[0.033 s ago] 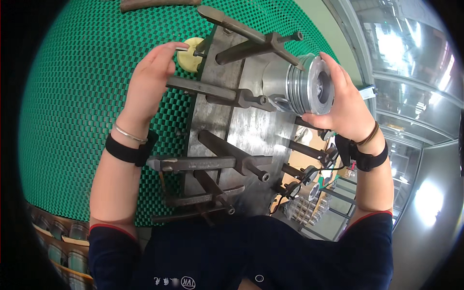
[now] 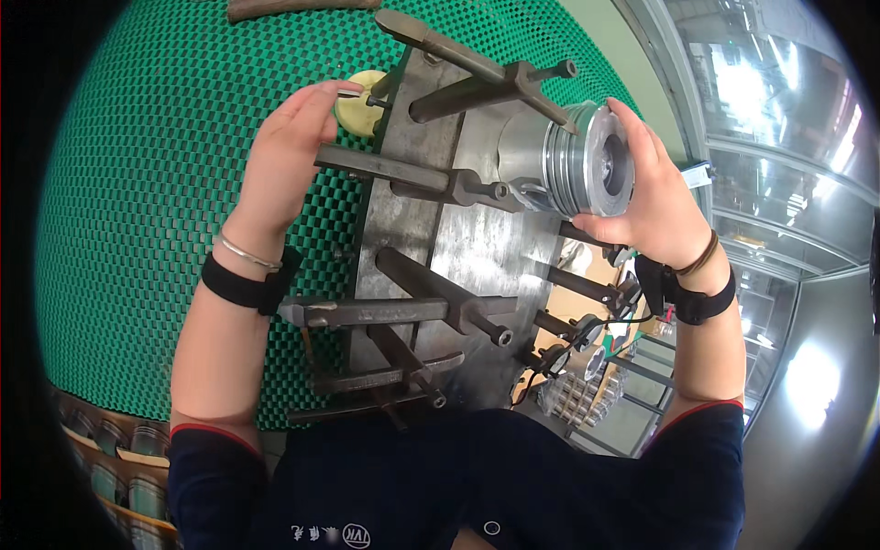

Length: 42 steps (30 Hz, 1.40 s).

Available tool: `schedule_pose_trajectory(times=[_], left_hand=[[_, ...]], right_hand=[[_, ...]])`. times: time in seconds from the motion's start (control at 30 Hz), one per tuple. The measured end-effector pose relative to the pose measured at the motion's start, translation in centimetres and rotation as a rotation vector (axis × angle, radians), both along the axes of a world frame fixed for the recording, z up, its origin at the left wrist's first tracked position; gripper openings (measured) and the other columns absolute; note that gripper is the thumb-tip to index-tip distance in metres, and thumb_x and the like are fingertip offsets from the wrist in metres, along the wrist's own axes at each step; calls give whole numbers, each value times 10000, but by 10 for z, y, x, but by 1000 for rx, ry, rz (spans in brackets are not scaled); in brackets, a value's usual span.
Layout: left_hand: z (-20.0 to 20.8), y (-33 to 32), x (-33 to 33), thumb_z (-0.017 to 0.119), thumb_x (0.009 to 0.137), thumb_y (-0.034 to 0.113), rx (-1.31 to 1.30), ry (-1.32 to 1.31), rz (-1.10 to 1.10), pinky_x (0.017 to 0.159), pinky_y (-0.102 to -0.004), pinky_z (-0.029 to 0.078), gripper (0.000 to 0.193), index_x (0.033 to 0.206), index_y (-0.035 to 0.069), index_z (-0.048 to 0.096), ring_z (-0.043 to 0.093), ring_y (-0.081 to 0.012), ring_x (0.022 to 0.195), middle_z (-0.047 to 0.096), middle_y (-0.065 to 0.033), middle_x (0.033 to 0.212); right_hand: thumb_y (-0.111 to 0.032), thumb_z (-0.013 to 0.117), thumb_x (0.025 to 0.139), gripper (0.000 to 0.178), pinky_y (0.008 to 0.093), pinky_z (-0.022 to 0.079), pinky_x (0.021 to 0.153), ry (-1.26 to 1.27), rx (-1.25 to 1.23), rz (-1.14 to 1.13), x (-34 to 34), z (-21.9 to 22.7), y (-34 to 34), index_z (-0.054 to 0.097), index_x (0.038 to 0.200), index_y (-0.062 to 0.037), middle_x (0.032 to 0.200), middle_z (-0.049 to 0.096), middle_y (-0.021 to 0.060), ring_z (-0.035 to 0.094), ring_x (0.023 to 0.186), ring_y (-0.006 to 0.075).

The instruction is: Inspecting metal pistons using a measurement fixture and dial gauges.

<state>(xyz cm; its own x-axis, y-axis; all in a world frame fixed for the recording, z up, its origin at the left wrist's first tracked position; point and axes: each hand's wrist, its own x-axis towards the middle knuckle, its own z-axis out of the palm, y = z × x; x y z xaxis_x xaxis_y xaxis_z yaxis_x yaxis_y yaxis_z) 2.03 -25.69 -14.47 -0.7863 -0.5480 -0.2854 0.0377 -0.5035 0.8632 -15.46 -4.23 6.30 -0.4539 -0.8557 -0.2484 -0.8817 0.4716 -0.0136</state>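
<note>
A silver piston [image 2: 566, 165] with grooves round its side is gripped in my right hand [image 2: 655, 188], the fingers and thumb spread around its end face. It lies on its side against the metal fixture [image 2: 486, 238], just under a dark clamp arm [image 2: 477, 64]. My left hand [image 2: 291, 147] is closed in a pinch on a small thin metal piece [image 2: 348, 93], whose tip shows past the fingers. That tip is over a round yellow object [image 2: 359, 112] at the fixture's far left side. What exactly the piece is cannot be made out.
More dark clamp arms [image 2: 385, 312] jut from the fixture on the near side. A green woven mat [image 2: 147, 211] spreads to the left, with a brown bar [image 2: 293, 7] on it. Dial gauges [image 2: 555, 359] with cables and a tray of small metal parts [image 2: 582, 399] stand beyond, lower right.
My left hand has shifted very slightly to the right, with the thin metal piece. The right hand and piston stay in place.
</note>
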Motion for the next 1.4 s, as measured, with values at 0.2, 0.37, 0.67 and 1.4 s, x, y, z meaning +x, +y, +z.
schedule_pose_trajectory(times=[0.2,0.37,0.67,1.4], left_hand=[[-12,4,-8,493,967,279,109,175,-8,576,-195,245,310,1079,31,642,302,-34,637,372,83,705],[-11,-2,-5,499,965,245,136,136,-42,616,-193,269,291,1075,17,642,341,-31,681,410,80,727],[0,-7,-7,517,950,296,-88,105,-137,535,-184,272,307,1080,44,636,334,-16,610,435,86,735],[19,3,-7,553,939,300,116,21,-57,417,-191,256,287,782,63,588,387,-13,498,472,68,598]], right_hand=[[-258,856,543,1051,409,444,973,-7,-15,-19,3,-1,-7,297,1410,-62,1266,479,226,512,1151,374],[-251,855,548,1044,401,445,968,-12,-23,14,3,-1,-7,298,1407,-45,1263,483,224,513,1151,364],[-248,844,615,988,382,375,1039,-85,21,64,-2,11,-10,317,1416,-9,1374,435,223,463,1249,337],[-273,707,818,560,332,314,1041,-134,-71,116,17,34,-62,533,1285,-18,1247,587,99,502,1173,190]])
